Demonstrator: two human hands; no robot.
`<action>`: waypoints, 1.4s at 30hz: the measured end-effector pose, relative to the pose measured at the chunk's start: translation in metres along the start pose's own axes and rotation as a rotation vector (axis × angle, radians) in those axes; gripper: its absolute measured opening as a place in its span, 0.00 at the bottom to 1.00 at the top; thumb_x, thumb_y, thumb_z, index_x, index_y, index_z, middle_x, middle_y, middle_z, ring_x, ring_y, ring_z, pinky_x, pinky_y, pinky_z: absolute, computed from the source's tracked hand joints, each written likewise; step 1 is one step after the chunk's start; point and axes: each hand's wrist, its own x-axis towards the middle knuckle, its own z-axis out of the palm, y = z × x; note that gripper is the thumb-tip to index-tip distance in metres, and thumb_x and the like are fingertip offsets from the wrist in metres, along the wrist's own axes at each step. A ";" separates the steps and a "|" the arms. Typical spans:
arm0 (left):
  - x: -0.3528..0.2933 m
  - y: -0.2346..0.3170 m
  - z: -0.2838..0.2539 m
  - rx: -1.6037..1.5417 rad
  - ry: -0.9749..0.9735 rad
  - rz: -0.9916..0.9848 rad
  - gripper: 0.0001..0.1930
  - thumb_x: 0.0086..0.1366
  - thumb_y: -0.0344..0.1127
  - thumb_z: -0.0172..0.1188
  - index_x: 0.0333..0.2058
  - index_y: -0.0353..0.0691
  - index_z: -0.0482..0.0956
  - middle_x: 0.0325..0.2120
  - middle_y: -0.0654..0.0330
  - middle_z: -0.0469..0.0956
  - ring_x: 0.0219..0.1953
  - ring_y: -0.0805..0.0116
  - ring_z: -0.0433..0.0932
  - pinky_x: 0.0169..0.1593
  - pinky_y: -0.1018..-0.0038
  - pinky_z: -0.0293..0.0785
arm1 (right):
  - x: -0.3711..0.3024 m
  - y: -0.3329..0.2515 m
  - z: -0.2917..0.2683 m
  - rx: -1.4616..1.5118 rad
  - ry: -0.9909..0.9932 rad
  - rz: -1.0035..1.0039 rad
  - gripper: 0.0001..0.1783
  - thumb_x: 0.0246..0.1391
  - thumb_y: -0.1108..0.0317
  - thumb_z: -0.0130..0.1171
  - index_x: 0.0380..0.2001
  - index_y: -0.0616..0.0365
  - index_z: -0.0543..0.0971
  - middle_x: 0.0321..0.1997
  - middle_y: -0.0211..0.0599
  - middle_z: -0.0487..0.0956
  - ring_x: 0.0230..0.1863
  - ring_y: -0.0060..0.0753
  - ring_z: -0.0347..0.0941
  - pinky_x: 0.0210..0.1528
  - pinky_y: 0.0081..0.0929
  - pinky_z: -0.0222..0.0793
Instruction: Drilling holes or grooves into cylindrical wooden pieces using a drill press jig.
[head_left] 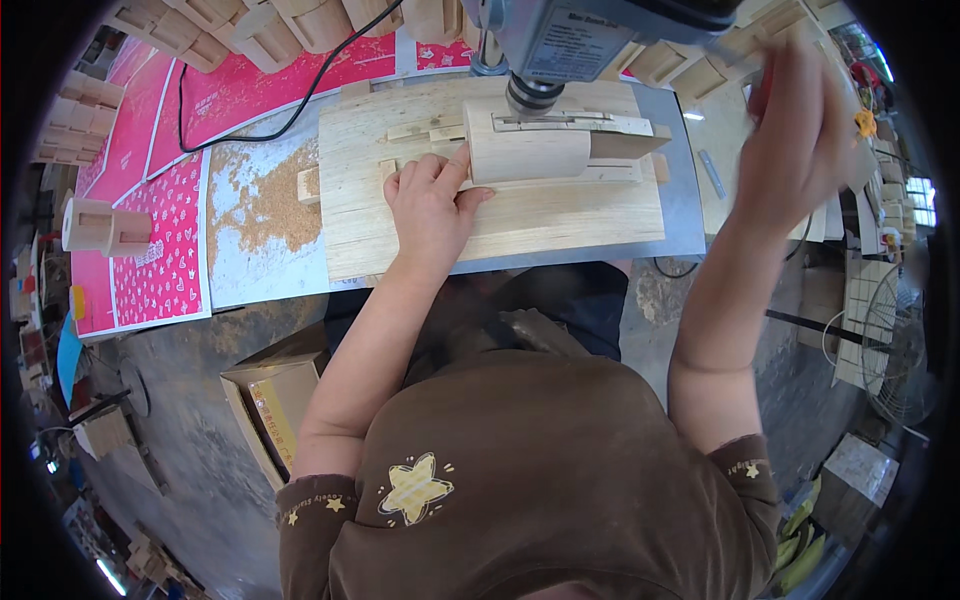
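Observation:
A pale wooden block [535, 152] with a rounded face lies in a jig of wooden strips [612, 174] on a wooden board [560, 220]. Against its left end press the fingers of my left hand [432, 200], with the thumb along its near side. Directly above the block is the chuck [533, 95] of a grey-blue drill press [575, 45]; whether a bit touches the wood is hidden. My right hand [805, 135], raised at the right and smeared by motion, is closed round a lever with a red knob [764, 92] beside the machine.
Many pale wooden pieces [265, 38] line the back of the table, and one [105, 228] stands at the left on pink printed sheets [160, 250]. Sawdust [270, 200] lies beside the board. A black cable [300, 105] crosses the sheets. Below are a cardboard box [265, 415] and a fan [900, 345].

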 end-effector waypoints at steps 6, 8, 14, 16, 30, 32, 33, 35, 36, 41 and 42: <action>0.010 0.003 0.002 -0.119 -0.021 -0.040 0.26 0.39 0.43 0.72 0.41 0.44 0.79 0.28 0.65 0.72 0.36 0.67 0.70 0.46 0.66 0.55 | 0.097 0.061 0.055 -0.252 -0.338 -0.419 0.20 0.56 0.60 0.47 0.36 0.70 0.76 0.35 0.46 0.79 0.40 0.36 0.73 0.43 0.28 0.66; 0.013 0.003 0.000 -0.169 -0.008 -0.048 0.26 0.38 0.43 0.72 0.39 0.43 0.79 0.28 0.65 0.72 0.37 0.67 0.70 0.46 0.66 0.55 | 0.075 0.062 0.057 -0.018 -0.223 -0.344 0.21 0.57 0.60 0.47 0.39 0.70 0.75 0.39 0.48 0.78 0.44 0.38 0.72 0.46 0.29 0.65; 0.018 -0.014 -0.005 -0.370 -0.071 -0.060 0.20 0.37 0.40 0.72 0.31 0.41 0.78 0.27 0.65 0.74 0.34 0.66 0.72 0.46 0.67 0.57 | -0.074 0.089 0.011 -0.098 -0.782 -0.121 0.15 0.44 0.68 0.61 0.38 0.56 0.74 0.34 0.35 0.75 0.40 0.38 0.70 0.44 0.34 0.60; 0.016 -0.024 -0.024 -0.337 -0.008 0.067 0.19 0.37 0.38 0.72 0.30 0.41 0.78 0.25 0.63 0.73 0.31 0.65 0.72 0.42 0.70 0.62 | -0.087 0.083 0.004 -0.276 -0.876 -0.204 0.18 0.44 0.68 0.60 0.41 0.57 0.73 0.36 0.36 0.75 0.40 0.39 0.69 0.47 0.33 0.59; -0.018 -0.032 -0.128 -0.760 -0.175 -0.874 0.20 0.48 0.47 0.68 0.21 0.31 0.77 0.16 0.60 0.74 0.17 0.79 0.68 0.20 0.81 0.61 | -0.113 0.034 -0.009 -0.230 -0.908 -0.150 0.16 0.40 0.66 0.63 0.36 0.54 0.75 0.33 0.30 0.75 0.38 0.36 0.68 0.48 0.34 0.58; -0.015 -0.027 -0.118 -0.759 -0.179 -0.896 0.21 0.48 0.48 0.68 0.20 0.32 0.77 0.15 0.61 0.73 0.16 0.79 0.68 0.20 0.81 0.60 | -0.114 0.037 -0.012 -0.245 -0.900 -0.147 0.16 0.40 0.66 0.63 0.37 0.54 0.75 0.33 0.30 0.75 0.38 0.36 0.68 0.47 0.34 0.58; -0.013 -0.025 -0.113 -0.756 -0.175 -0.920 0.22 0.48 0.49 0.68 0.20 0.32 0.76 0.14 0.61 0.73 0.16 0.78 0.67 0.20 0.81 0.60 | -0.114 0.038 -0.015 -0.253 -0.894 -0.150 0.16 0.40 0.66 0.63 0.37 0.53 0.75 0.33 0.30 0.75 0.38 0.36 0.68 0.47 0.34 0.58; -0.009 -0.022 -0.101 -0.763 -0.169 -0.894 0.22 0.48 0.50 0.68 0.19 0.33 0.76 0.14 0.62 0.72 0.16 0.78 0.66 0.20 0.81 0.60 | -0.114 0.035 -0.017 -0.271 -0.889 -0.160 0.16 0.40 0.66 0.63 0.37 0.53 0.75 0.33 0.30 0.75 0.39 0.36 0.68 0.47 0.34 0.58; -0.008 -0.019 -0.096 -0.762 -0.156 -0.871 0.23 0.47 0.52 0.68 0.19 0.33 0.75 0.14 0.62 0.71 0.15 0.78 0.65 0.20 0.81 0.60 | -0.114 0.033 -0.018 -0.278 -0.884 -0.170 0.17 0.40 0.66 0.63 0.37 0.53 0.75 0.33 0.30 0.75 0.39 0.36 0.68 0.47 0.34 0.59; -0.004 0.007 -0.066 -0.819 -0.344 -0.790 0.25 0.50 0.56 0.66 0.21 0.34 0.75 0.15 0.66 0.69 0.19 0.79 0.66 0.24 0.82 0.62 | -0.119 0.031 -0.007 -0.288 -0.875 -0.184 0.17 0.40 0.65 0.63 0.37 0.52 0.76 0.33 0.30 0.75 0.40 0.36 0.68 0.47 0.35 0.59; -0.003 0.008 -0.065 -0.885 -0.297 -0.758 0.25 0.51 0.55 0.66 0.23 0.33 0.75 0.16 0.66 0.69 0.20 0.79 0.66 0.25 0.82 0.63 | -0.119 0.032 -0.005 -0.286 -0.863 -0.174 0.17 0.40 0.64 0.63 0.38 0.50 0.76 0.34 0.29 0.75 0.41 0.36 0.67 0.47 0.35 0.59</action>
